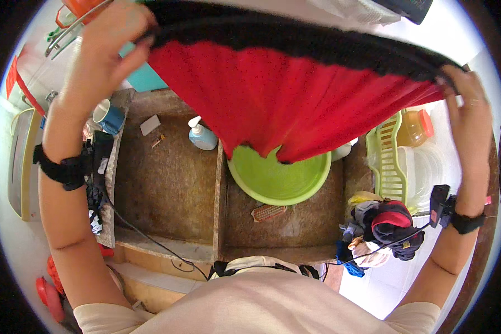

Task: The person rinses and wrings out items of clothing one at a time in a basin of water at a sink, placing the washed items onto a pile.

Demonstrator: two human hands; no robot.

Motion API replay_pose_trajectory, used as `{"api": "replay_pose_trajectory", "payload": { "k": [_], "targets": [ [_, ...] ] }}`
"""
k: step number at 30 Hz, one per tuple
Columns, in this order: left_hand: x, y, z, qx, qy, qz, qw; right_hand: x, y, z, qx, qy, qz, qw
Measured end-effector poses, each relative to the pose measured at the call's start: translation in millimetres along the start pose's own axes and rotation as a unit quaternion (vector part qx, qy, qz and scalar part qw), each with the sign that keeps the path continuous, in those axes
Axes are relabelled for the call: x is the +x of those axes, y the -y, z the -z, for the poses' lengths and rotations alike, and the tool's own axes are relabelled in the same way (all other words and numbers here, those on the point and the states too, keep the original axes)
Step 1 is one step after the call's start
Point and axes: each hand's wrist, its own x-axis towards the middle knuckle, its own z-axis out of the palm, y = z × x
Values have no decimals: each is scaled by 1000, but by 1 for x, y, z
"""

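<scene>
A red garment with a wide black band (275, 92) is stretched out between my two hands. My left hand (112, 50) grips the black band at its upper left corner. At the opposite end, my right hand (463, 92) pinches the same band. The garment narrows downward, and its lower edge hangs over a green plastic basin (279, 183) that appears to hold water. A scrubbing brush (269, 213) lies in the stone sink just below the basin.
The left sink compartment (163, 183) holds a pump bottle (203, 135) and a white block (150, 125). A blue mug (110, 119) stands on the left ledge. Right are a green plastic basket (390, 167), a jar (415, 127) and piled clothes (384, 234). Cables run from both wrists.
</scene>
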Motion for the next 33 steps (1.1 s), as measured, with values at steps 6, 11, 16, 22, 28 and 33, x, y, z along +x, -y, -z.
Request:
{"api": "replay_pose_trajectory", "payload": {
  "k": [6, 11, 16, 22, 28, 33],
  "targets": [
    [6, -37, -44, -120, -59, 31, 991, -10, 25, -31, 53, -14, 64, 996],
    [-32, -82, -186, -223, 123, 47, 966, -71, 74, -167, 141, 268, 3, 953],
    [-99, -161, -322, -185, 271, 97, 939, -161, 154, -312, 81, 559, 72, 822],
    [-155, -246, -382, -149, 442, 162, 870, -234, 256, -359, 134, 605, 92, 780],
    [-175, -253, -392, -270, 610, 217, 713, -251, 261, -359, 190, 688, 70, 697],
    [-134, -212, -337, -204, 612, 96, 758, -202, 213, -316, 209, 678, -16, 705]
  ]
}}
